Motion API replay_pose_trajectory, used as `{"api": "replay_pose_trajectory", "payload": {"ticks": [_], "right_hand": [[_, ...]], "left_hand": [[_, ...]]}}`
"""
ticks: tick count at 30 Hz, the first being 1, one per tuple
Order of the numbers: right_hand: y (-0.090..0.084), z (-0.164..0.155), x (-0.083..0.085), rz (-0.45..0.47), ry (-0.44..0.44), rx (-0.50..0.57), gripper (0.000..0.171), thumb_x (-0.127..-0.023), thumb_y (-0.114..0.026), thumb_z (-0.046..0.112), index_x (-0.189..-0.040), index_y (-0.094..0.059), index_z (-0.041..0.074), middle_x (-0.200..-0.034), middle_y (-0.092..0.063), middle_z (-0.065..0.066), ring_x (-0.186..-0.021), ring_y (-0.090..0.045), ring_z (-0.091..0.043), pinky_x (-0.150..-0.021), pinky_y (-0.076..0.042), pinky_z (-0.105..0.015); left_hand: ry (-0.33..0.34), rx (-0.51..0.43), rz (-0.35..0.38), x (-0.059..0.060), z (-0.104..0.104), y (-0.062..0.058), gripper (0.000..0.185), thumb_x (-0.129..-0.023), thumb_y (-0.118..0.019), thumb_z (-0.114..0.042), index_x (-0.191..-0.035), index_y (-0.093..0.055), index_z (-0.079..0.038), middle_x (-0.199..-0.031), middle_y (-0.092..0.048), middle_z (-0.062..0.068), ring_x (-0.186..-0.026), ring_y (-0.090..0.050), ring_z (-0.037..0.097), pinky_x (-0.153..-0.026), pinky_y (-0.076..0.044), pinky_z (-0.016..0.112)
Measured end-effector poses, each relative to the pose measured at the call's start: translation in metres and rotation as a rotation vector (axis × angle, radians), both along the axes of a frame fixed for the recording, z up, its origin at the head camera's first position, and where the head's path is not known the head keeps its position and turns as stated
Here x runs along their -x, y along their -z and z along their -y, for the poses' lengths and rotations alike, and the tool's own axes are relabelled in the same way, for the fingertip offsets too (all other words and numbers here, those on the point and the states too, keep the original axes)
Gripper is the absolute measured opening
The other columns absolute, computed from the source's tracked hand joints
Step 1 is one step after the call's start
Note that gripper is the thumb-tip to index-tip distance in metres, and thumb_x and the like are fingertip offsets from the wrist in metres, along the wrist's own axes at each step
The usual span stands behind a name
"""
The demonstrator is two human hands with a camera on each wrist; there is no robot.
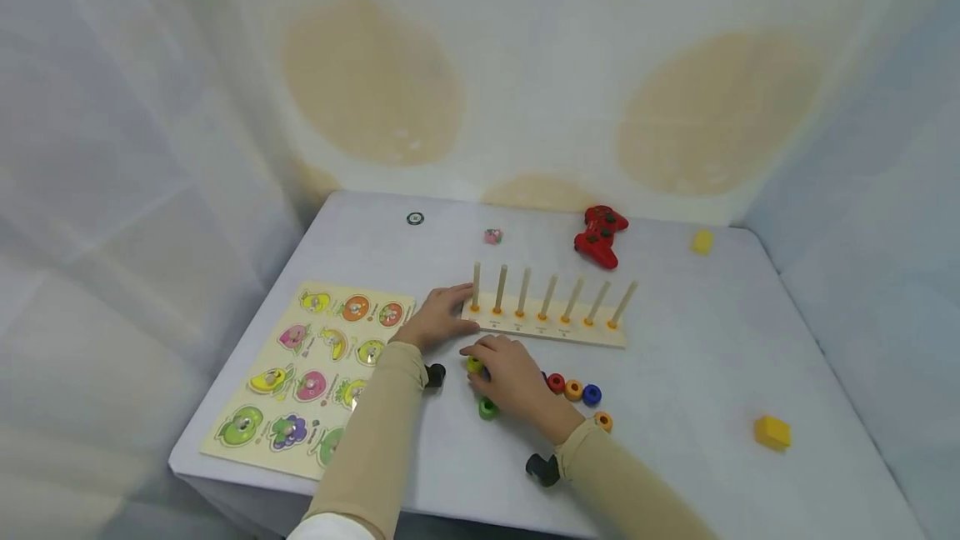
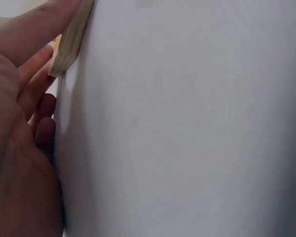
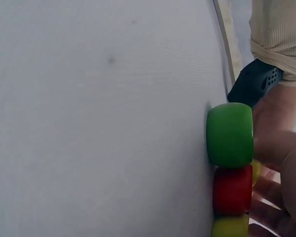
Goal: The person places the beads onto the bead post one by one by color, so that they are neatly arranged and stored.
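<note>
A wooden peg board (image 1: 551, 327) with several upright pegs stands mid-table. My left hand (image 1: 459, 304) rests on its left end, and in the left wrist view straight fingers (image 2: 37, 64) lie against the board's edge (image 2: 71, 37). Just in front of the board, my right hand (image 1: 477, 359) curls its fingers round a yellow-green ring (image 1: 475, 365). A green ring (image 1: 488, 408) lies beside that hand. In the right wrist view green (image 3: 229, 134), red (image 3: 232, 190) and yellow-green (image 3: 230, 227) rings sit in a row by the palm.
Red (image 1: 556, 382), orange (image 1: 573, 390) and blue (image 1: 592, 394) rings lie right of the hand. A fruit puzzle board (image 1: 311, 373) fills the left side. At the back lie a red game controller (image 1: 600, 236) and a yellow block (image 1: 702, 242). Another yellow block (image 1: 772, 432) sits front right.
</note>
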State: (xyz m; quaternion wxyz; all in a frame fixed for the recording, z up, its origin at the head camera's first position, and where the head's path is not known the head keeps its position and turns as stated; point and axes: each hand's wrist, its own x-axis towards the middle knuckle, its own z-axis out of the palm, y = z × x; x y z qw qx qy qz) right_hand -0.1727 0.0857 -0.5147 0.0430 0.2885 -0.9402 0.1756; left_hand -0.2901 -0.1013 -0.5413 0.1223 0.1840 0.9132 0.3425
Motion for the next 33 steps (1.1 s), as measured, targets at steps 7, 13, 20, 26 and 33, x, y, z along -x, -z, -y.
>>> {"api": "replay_pose_trajectory", "payload": {"ticks": [7,13,20,26,33], "right_hand": [[-0.007,0.001,0.006,0.052,0.024,0.092,0.022,-0.091,-0.078,0.019,-0.113,-0.074,0.019,-0.114,-0.066,0.0,-0.102,-0.066,-0.018,-0.092,-0.057,-0.039],[-0.055,-0.001,0.037,-0.098,0.139,0.346,0.036,-0.089,-0.079,0.01,-0.124,-0.068,0.011,-0.121,-0.066,-0.007,-0.109,-0.066,-0.023,-0.094,-0.059,-0.041],[-0.103,0.0,0.081,-0.123,0.208,0.318,0.036,-0.094,-0.073,0.009,-0.129,-0.065,0.01,-0.129,-0.065,-0.011,-0.123,-0.063,-0.027,-0.103,-0.055,-0.042],[-0.101,0.014,0.078,-0.04,0.197,0.267,0.031,-0.093,-0.074,0.008,-0.123,-0.07,0.008,-0.135,-0.064,-0.012,-0.141,-0.051,-0.033,-0.118,-0.043,-0.046],[-0.101,0.011,0.079,-0.063,0.207,0.218,0.035,-0.093,-0.075,0.011,-0.127,-0.069,0.009,-0.133,-0.062,-0.013,-0.129,-0.06,-0.032,-0.108,-0.052,-0.047]], "left_hand": [[0.011,0.043,0.001,0.002,0.002,-0.008,0.082,-0.088,-0.079,-0.037,-0.158,-0.04,-0.019,-0.168,-0.033,-0.005,-0.155,-0.024,0.031,-0.128,-0.023,0.05],[0.014,0.022,-0.002,0.003,-0.001,-0.009,0.08,-0.088,-0.078,-0.038,-0.157,-0.041,-0.024,-0.167,-0.033,-0.007,-0.155,-0.024,0.032,-0.127,-0.023,0.055],[0.001,0.007,0.028,0.006,-0.008,-0.012,0.08,-0.087,-0.079,-0.04,-0.157,-0.041,-0.032,-0.167,-0.032,-0.013,-0.157,-0.022,0.027,-0.128,-0.023,0.053],[-0.007,0.0,0.045,-0.01,-0.003,-0.001,0.08,-0.088,-0.079,-0.04,-0.158,-0.04,-0.029,-0.166,-0.034,-0.012,-0.156,-0.024,0.027,-0.128,-0.024,0.051],[-0.016,-0.015,0.038,-0.009,-0.001,-0.004,0.08,-0.088,-0.079,-0.039,-0.157,-0.041,-0.027,-0.166,-0.034,-0.01,-0.156,-0.024,0.028,-0.127,-0.024,0.054]]}}
